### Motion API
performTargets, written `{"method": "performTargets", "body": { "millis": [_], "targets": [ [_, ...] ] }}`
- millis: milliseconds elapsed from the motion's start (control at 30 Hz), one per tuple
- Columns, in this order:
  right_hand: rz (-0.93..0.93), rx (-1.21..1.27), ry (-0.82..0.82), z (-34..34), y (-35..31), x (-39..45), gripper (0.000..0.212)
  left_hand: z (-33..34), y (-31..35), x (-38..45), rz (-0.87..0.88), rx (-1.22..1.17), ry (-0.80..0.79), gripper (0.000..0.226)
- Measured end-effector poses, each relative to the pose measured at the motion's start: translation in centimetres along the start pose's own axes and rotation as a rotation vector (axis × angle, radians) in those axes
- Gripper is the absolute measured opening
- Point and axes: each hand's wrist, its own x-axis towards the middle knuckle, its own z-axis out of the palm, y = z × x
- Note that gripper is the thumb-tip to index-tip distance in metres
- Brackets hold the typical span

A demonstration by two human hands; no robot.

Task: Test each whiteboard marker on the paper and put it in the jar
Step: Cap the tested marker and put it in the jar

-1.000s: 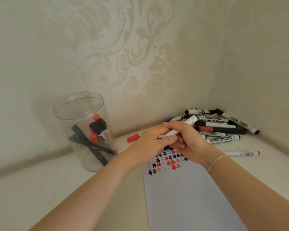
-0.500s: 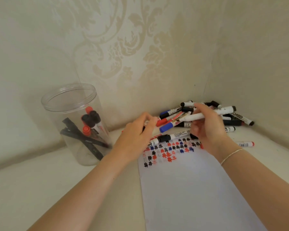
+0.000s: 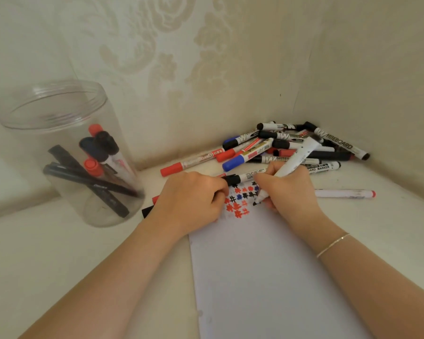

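1. An uncapped white marker w/ black tip (image 3: 294,159) is pinched by the right hand (image 3: 288,192); tip is pressed on the white paper sheet (image 3: 267,272), beside hash marks.
2. The left hand (image 3: 194,199) is curled on the paper edge; whether sth. is held cannot be told.
3. The clear plastic jar (image 3: 59,152) is stood left, w/ markers inside.

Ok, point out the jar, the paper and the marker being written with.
jar (image 3: 59,113): head view, on its clear rim at the front.
paper (image 3: 267,277): head view, on the blank middle of the sheet.
marker (image 3: 294,158): head view, on the white barrel above the right hand (image 3: 289,192).
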Motion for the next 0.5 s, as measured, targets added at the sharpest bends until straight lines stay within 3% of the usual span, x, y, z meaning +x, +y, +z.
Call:
{"method": "performTargets", "body": {
  "millis": [200,500],
  "targets": [
    [-0.059,-0.079,0.035,0.38,0.1,-0.5,0.03,0.11,-0.27,-0.12,0.02,0.022,-0.002,0.032],
    [-0.137,-0.188,0.057,0.65,0.28,-0.53,0.025,0.08,-0.24,-0.28,0.034,0.025,0.012,0.033]
  ]
}}
